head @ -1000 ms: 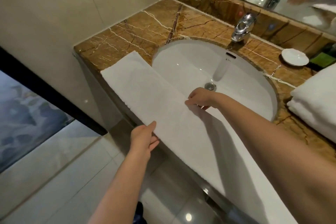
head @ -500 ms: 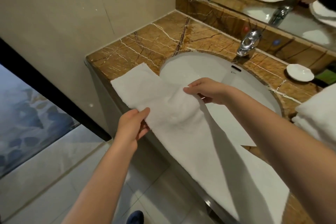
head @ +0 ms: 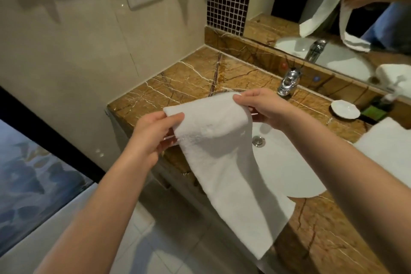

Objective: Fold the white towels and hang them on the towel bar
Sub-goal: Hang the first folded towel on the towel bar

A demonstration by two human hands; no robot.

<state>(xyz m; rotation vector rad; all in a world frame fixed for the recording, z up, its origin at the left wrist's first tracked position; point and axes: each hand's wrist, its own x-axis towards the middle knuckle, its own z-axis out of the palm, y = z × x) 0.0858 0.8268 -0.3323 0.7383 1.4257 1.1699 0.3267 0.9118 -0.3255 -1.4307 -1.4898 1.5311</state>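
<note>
Raised off the brown marble counter (head: 189,78) since a second ago, the long white terry towel (head: 224,162) droops between the level left hand (head: 153,133) and right hand (head: 264,109), fingers pinching opposite edges, its length trailing down to the person's right.

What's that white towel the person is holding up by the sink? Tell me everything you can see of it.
The towel is plain white and nubbly, like terry cloth, in a long narrow strip. The left hand and right hand pinch its two side edges, holding it above the counter so it bends over in a loop. From there it drapes down and rightward across the front of the sink. Its lower end hangs past the counter's edge.
</note>
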